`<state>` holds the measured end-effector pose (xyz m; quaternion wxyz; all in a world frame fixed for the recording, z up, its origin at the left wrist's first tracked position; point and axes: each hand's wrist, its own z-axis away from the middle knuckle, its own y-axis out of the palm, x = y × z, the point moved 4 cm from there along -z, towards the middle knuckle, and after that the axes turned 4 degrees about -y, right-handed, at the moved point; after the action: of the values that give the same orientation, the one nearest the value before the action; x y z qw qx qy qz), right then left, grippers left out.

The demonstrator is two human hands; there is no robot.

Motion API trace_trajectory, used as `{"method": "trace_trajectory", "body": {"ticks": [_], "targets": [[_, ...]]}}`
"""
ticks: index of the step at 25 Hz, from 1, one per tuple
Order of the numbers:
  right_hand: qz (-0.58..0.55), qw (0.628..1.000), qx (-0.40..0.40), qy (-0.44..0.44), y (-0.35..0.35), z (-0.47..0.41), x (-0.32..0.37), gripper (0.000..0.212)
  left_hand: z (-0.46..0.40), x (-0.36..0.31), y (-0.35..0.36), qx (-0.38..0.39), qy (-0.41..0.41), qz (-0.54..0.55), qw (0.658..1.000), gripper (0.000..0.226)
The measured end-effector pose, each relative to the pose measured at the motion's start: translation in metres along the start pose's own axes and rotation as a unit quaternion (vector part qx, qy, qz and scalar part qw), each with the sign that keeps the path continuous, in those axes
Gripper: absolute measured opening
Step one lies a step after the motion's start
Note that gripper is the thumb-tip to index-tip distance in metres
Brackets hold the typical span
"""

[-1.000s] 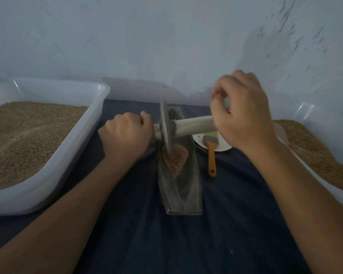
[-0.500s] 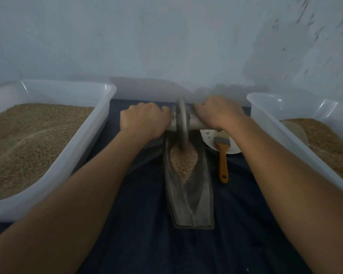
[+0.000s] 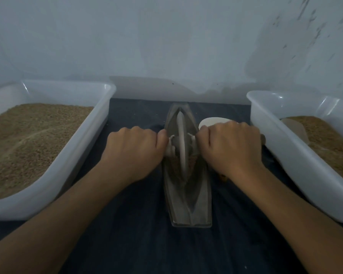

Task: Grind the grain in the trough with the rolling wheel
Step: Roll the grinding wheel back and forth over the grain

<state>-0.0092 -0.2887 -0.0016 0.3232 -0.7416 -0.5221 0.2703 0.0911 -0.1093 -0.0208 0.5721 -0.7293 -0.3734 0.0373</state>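
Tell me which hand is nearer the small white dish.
Right. The right hand grips the handle just in front of the white dish; the left hand is across the trough.

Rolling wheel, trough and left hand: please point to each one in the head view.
rolling wheel point(image 3: 181, 143), head view, on the disc's rim.
trough point(image 3: 190, 212), head view, on its bare near end.
left hand point(image 3: 135, 149), head view, on the back of the hand.

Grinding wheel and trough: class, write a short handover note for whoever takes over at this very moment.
Left hand grips the left end of the handle; right hand grips the right end.
The wheel stands upright in the trough, on the grain mid-trough.
Tubs of grain sit left and right.
Done: wheel seated, both hands set.
Left: roll it back and forth until the grain is ground.
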Motion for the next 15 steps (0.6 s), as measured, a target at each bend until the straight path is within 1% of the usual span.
{"method": "trace_trajectory", "body": {"ticks": [1, 2, 3, 4, 5, 6, 7, 8, 9, 10, 11, 12, 13, 14, 15], "targets": [[0.015, 0.999, 0.035, 0.007, 0.011, -0.014, -0.004, 0.059, -0.018, 0.008, 0.006, 0.035, -0.021, 0.003, 0.999, 0.028], [0.02, 0.997, 0.07, 0.009, 0.023, -0.032, -0.008, 0.06, -0.042, 0.017, 0.012, 0.077, -0.053, 0.029, 0.995, 0.024], [0.012, 0.993, 0.119, 0.015, 0.037, -0.052, -0.013, 0.063, -0.068, 0.028, 0.019, 0.141, -0.09, 0.074, 0.983, 0.024], [-0.014, 0.982, 0.185, 0.032, 0.048, -0.07, -0.02, 0.066, -0.09, 0.034, 0.025, 0.21, -0.123, 0.122, 0.962, 0.039], [-0.049, 0.965, 0.252, 0.045, 0.057, -0.085, -0.026, 0.065, -0.105, 0.039, 0.028, 0.244, -0.157, 0.171, 0.942, 0.053], [-0.071, 0.949, 0.302, 0.047, 0.063, -0.095, -0.028, 0.062, -0.112, 0.041, 0.032, 0.244, -0.189, 0.201, 0.93, 0.058], [-0.073, 0.944, 0.32, 0.04, 0.065, -0.098, -0.029, 0.061, -0.112, 0.041, 0.035, 0.224, -0.215, 0.211, 0.927, 0.059], [-0.062, 0.952, 0.296, 0.042, 0.064, -0.095, -0.029, 0.062, -0.106, 0.04, 0.034, 0.193, -0.227, 0.197, 0.934, 0.058], [-0.041, 0.972, 0.227, 0.049, 0.059, -0.086, -0.027, 0.063, -0.093, 0.037, 0.032, 0.165, -0.224, 0.174, 0.945, 0.056], [-0.017, 0.99, 0.131, 0.05, 0.048, -0.07, -0.02, 0.062, -0.076, 0.032, 0.029, 0.141, -0.202, 0.139, 0.959, 0.049], [-0.007, 0.998, 0.046, 0.045, 0.034, -0.049, -0.011, 0.06, -0.057, 0.024, 0.023, 0.09, -0.17, 0.102, 0.976, 0.036], [-0.014, 0.999, -0.018, 0.035, 0.022, -0.027, -0.005, 0.058, -0.038, 0.014, 0.014, 0.042, -0.131, 0.057, 0.989, 0.027], [-0.032, 0.998, -0.058, 0.018, 0.013, -0.006, -0.004, 0.055, -0.023, 0.005, 0.003, 0.006, -0.101, 0.022, 0.995, 0.028], [-0.054, 0.995, -0.084, -0.005, 0.006, 0.009, -0.005, 0.053, -0.01, -0.003, -0.006, -0.013, -0.089, 0.008, 0.996, 0.037], [-0.071, 0.993, -0.091, -0.022, 0.003, 0.017, -0.007, 0.051, 0.0, -0.006, -0.011, -0.007, -0.083, 0.013, 0.996, 0.042]]}}
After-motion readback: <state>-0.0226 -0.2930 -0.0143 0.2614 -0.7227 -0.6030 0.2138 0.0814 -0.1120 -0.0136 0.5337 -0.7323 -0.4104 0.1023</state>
